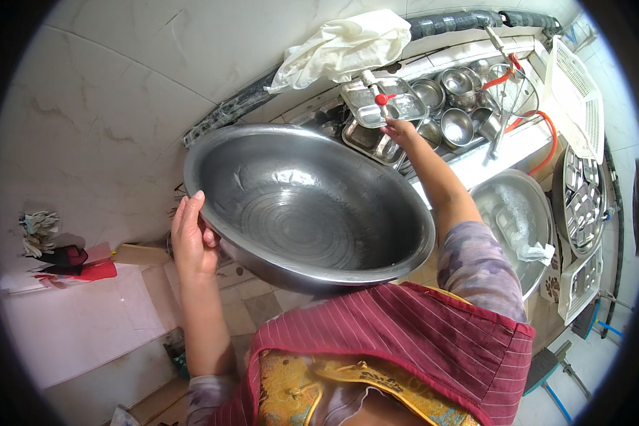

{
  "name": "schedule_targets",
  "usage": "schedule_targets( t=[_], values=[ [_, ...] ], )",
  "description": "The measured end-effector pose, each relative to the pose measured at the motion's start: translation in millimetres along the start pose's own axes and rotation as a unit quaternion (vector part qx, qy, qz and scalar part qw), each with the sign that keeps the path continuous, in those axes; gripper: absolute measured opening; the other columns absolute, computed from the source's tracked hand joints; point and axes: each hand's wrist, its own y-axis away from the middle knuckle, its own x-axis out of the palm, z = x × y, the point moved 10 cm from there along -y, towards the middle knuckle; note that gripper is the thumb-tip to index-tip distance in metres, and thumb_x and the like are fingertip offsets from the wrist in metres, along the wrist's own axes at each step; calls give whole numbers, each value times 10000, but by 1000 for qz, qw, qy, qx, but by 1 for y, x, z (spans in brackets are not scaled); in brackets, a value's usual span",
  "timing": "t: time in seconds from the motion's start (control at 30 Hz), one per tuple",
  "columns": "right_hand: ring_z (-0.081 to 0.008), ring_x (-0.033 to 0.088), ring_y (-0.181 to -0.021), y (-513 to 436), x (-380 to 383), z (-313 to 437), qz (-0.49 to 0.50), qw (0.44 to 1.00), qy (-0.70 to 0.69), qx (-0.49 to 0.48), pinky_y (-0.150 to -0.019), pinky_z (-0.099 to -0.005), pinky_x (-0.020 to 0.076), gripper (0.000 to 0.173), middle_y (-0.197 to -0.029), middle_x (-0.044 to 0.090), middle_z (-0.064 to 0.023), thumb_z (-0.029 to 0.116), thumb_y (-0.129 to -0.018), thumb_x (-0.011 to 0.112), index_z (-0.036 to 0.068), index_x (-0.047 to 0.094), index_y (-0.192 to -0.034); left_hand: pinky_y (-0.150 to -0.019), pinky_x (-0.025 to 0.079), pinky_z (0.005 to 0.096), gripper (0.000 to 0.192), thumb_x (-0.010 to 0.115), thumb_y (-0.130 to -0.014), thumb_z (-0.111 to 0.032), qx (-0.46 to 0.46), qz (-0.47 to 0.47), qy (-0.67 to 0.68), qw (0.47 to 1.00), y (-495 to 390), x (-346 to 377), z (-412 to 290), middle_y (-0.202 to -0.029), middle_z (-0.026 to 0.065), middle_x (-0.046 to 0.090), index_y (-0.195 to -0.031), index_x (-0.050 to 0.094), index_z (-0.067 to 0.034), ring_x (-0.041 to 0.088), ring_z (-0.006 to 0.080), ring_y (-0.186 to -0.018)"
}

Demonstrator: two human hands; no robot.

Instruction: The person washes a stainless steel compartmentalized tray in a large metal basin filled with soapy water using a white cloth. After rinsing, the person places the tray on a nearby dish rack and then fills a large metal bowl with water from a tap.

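Note:
My left hand [194,237] grips the rim of a large, wide metal basin [303,218] at its left side. The basin is tilted towards me, with nothing inside, and its lower rim is by my apron [394,325]. My right hand [400,132] is stretched out over the sink at the lower end of a tap with a red lever [385,99]. Its fingertips overlap the tap and the edge of a stainless compartment tray [388,88] behind it. Which of them they touch, I cannot tell.
Several steel bowls [456,128] fill the sink beside a second tap with a red hose [551,141]. To the right are a basin of soapy water [503,218], a basin of trays [580,197] and a white plastic basket [575,101]. A white cloth [346,48] hangs over the wall pipe.

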Motion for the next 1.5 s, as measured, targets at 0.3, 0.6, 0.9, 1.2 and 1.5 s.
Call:
schedule_targets(
  t=[0.3, 0.6, 0.9, 1.2, 1.5],
  values=[
    [-201, 626, -636, 114, -17, 55, 41, 941, 322, -94, -561, -325, 564, 209, -776, 611, -127, 139, -800, 589, -50, 533, -870, -345, 224, 166, 188, 609, -831, -187, 7, -4, 5, 1000, 0, -3, 2, -581, -77, 419, -720, 460, -165, 311, 14, -394],
    [-413, 571, -685, 253, -81, 163, -316, 684, 459, -471, -638, -481, 447, 240, -707, 575, -219, 223, -737, 554, 24, 454, -826, -334, 213, 162, 187, 656, -796, -217, -2, -39, 8, 999, -7, -14, 9, -584, -86, 431, -693, 505, -177, 281, 6, -380],
    [-245, 594, -600, 297, -431, -34, -673, 690, 11, -266, -552, -335, 507, 104, -721, 590, -133, 39, -761, 529, -62, 549, -762, -326, 225, 178, 223, 606, -842, -214, -26, 22, 42, 999, -11, -7, 16, -536, -73, 417, -674, 473, -152, 296, 12, -366],
    [-272, 592, -978, 131, -275, 14, -57, 978, -21, -200, -763, -317, 525, 347, -1122, 559, -182, 67, -891, 499, -46, 439, -1213, -327, 243, 161, 213, 593, -847, -198, -4, 14, 13, 1000, -5, -8, 11, -570, -70, 434, -681, 466, -158, 306, 8, -379],
    [-210, 616, -553, 34, -56, 3, -81, 838, 538, -44, -499, -332, 493, 299, -698, 632, -138, 246, -715, 710, -31, 640, -803, -335, 241, 149, 165, 605, -838, -195, 11, -3, -6, 1000, 9, -5, 6, -625, -66, 445, -743, 481, -141, 320, 2, -411]
  ],
)
